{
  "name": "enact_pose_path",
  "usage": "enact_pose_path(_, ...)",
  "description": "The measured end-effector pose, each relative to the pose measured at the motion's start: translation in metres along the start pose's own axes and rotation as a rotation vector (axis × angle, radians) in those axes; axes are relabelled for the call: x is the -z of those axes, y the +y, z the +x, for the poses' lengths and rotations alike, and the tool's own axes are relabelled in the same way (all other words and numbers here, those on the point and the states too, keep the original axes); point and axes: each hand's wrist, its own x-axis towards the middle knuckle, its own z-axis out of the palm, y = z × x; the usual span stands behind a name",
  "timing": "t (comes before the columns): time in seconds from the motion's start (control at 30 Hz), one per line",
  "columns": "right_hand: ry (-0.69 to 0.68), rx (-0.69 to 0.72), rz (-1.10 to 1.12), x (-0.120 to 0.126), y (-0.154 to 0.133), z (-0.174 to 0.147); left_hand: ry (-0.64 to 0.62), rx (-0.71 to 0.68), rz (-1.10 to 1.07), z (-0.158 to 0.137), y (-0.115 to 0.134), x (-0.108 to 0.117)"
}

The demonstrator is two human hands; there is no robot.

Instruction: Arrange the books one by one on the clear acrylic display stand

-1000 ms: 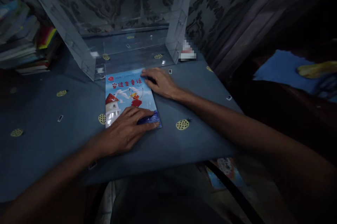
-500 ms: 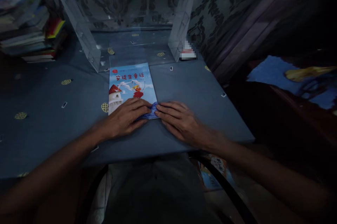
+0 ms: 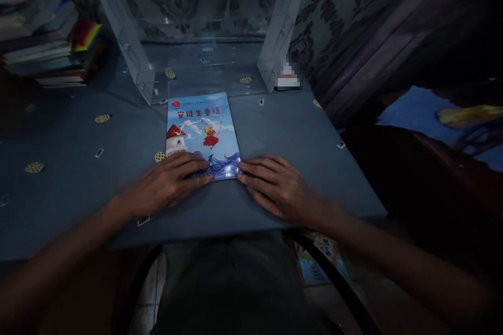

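A blue-covered book [image 3: 204, 130] lies closed on the table, its cover showing red Chinese characters, a red-roofed tower, a figure in red and dark blue waves. My left hand [image 3: 175, 175] rests across the lower left part of the cover, fingers stretched toward the right and hiding that corner. At the lower right corner, my right hand [image 3: 271, 183] touches the book's edge with its fingertips, the fingers extended and lying close to the table. Neither hand is wrapped around the book.
Behind the book stands a clear acrylic stand [image 3: 137, 62] with upright side panels. A pile of books [image 3: 47, 41] fills the back left. A patterned cloth [image 3: 314, 136] covers the table, whose front edge is near my lap. Another book [image 3: 320, 259] lies low, below the table.
My left hand has slid left across the cover, uncovering more of the waves. My right hand remains at the lower right corner. The whole view has shifted slightly.
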Motion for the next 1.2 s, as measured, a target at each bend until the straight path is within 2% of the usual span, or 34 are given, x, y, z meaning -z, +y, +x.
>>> enact_pose_path(0.2,-0.012,0.003,-0.011,0.0,0.0,0.0,-0.009,0.047,0.024,-0.031,-0.003,0.012)
enact_pose_path(0.33,0.008,0.015,-0.005,0.0,0.001,-0.001,0.057,0.058,0.038,-0.029,0.0,0.014)
enact_pose_path(0.47,-0.004,-0.012,0.039,0.0,0.001,0.0,0.041,0.074,0.022,-0.025,0.001,0.015)
enact_pose_path(0.7,0.087,0.002,0.153,0.003,0.005,0.012,0.093,0.157,-0.107,-0.02,0.002,0.015)
enact_pose_path(0.83,0.058,-0.058,0.261,0.0,0.024,0.028,0.104,0.193,-0.177,-0.009,-0.001,0.017)
enact_pose_path(1.0,0.006,-0.158,0.235,-0.018,0.064,0.061,0.156,0.201,-0.206,0.007,-0.015,0.015)
enact_pose_path(1.1,-0.003,-0.217,0.188,-0.033,0.089,0.085,0.182,0.253,-0.151,0.012,-0.032,0.009)
enact_pose_path(1.2,0.001,-0.282,0.132,-0.047,0.111,0.105,0.19,0.378,-0.021,0.017,-0.061,0.001)
